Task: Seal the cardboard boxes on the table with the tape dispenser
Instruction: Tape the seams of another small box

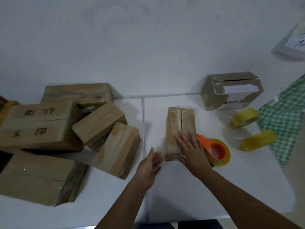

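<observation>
Nearest in, the left hand (151, 164) hovers just off the near-left corner of the box (180, 128), fingers straight and loosely spread, holding nothing. Right beside it, the right hand (192, 149) lies flat on the near end of that box, fingers spread and pressing down on the lid over the centre seam. The dispenser (214, 150), orange with a clear roll, sits on the counter (189, 187) just right of that hand, untouched. So this looks like smoothing or closing the flaps; pale tape streaks show on the lid, but the slit further along still looks open, so I'd call this box not finished. Over on the left, a pile of boxes (66, 138) waits, several with visible seams, so plenty seems left to do. Further right, two spare yellow rolls (245, 119) lie by a green checked cloth (283, 123), and at the back stands a torn box (231, 90)
</observation>
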Demonstrator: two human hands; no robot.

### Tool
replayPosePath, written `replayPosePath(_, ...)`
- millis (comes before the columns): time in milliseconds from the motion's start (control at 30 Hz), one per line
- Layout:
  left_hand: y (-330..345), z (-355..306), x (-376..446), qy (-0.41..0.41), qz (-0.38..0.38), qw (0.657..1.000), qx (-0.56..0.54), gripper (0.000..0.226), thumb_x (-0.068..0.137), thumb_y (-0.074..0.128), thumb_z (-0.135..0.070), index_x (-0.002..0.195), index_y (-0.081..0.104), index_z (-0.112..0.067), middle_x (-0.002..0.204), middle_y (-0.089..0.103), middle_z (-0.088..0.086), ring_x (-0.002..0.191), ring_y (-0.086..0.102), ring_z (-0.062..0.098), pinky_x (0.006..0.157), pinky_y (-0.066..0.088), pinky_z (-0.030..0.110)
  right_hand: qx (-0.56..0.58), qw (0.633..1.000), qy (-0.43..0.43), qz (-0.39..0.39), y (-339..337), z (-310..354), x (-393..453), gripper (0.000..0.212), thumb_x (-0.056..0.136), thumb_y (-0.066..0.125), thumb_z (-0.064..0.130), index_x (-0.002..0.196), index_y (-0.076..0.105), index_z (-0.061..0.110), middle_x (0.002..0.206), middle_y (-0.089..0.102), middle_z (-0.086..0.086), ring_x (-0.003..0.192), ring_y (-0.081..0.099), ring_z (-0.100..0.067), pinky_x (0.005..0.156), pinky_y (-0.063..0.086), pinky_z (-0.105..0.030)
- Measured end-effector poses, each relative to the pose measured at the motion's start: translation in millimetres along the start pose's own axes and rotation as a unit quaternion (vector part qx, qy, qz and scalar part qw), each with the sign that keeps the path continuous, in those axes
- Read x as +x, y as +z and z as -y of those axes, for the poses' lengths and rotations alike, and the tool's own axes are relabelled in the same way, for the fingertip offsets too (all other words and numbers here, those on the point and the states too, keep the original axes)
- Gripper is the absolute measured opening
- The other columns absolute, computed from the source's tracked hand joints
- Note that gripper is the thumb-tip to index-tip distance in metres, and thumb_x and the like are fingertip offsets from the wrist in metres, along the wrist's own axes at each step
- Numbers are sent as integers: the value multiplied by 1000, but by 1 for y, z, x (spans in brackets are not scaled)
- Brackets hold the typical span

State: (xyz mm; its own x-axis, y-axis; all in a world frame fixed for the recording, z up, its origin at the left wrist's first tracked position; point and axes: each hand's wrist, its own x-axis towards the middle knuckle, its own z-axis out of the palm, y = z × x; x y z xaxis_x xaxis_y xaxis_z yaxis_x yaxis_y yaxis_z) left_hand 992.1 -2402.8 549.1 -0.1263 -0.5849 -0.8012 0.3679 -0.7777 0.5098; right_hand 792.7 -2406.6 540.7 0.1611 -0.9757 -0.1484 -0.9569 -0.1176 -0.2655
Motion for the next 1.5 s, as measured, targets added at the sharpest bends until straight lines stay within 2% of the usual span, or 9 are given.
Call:
replayPosePath(400,8,5,-2,160,-71,982,73,15,97,62,-20,98,74,-11,89,73,2,84,64,13,81,54,21,12,999,39,-16,5,20,-13,77,96,42,54,155,-3,32,162,-10,12,148,-21,-24,122,10,-47)
replayPosePath(667,30,10,13,167,-126,969,128,11,95,65,-23,89,74,-19,84,72,-2,84,64,16,79,54,24,8,999,36,3,3,17,-10,76,97,38,56,153,-8,33,160,-17,14,147,-24,-24,122,9,-48)
replayPosePath(867,36,9,21,83,-110,981,138,23,96,63,-29,116,55,-23,113,60,-2,109,57,19,84,44,26,4,999,40,5,7,16,-9,80,97,42,53,151,-14,35,159,-20,13,145,-27,-25,122,10,-49)
replayPosePath(1067,45,-5,32,100,-139,966,192,20,99,49,-9,113,62,-13,111,63,5,91,56,16,64,41,20,5,999,37,18,5,16,-8,90,94,53,45,148,-19,38,158,-23,14,145,-28,-25,121,12,-52)
replayPosePath(1167,33,-11,21,132,-176,961,166,19,99,50,-8,104,65,-20,106,63,2,88,57,12,73,43,23,3,999,33,17,3,16,-9,93,92,56,45,147,-19,38,157,-24,15,144,-30,-24,119,11,-49)
replayPosePath(1233,31,-11,8,161,-122,965,169,25,101,49,-11,100,71,-23,103,69,-3,96,62,12,81,46,23,-5,999,35,21,3,17,-9,93,93,55,46,147,-20,37,156,-27,14,143,-32,-24,119,8,-48)
replayPosePath(1300,41,-3,-5,194,-58,943,264,30,104,45,-14,118,70,-22,114,70,-5,106,64,13,88,50,21,-6,999,33,26,4,17,-9,92,93,54,46,148,-19,36,157,-27,13,143,-32,-26,119,5,-49)
replayPosePath(1400,52,10,-12,248,-47,841,478,47,104,43,-13,151,37,-16,139,55,1,125,56,21,103,44,26,-15,999,28,33,3,16,-9,92,93,54,47,149,-18,33,158,-26,9,143,-32,-28,119,2,-50)
replayPosePath(1500,38,2,-7,244,-7,795,556,65,102,42,-4,158,13,-19,154,39,4,135,45,22,111,38,30,-13,999,34,30,1,19,-8,91,93,55,47,152,-13,31,160,-22,9,144,-30,-28,119,4,-50)
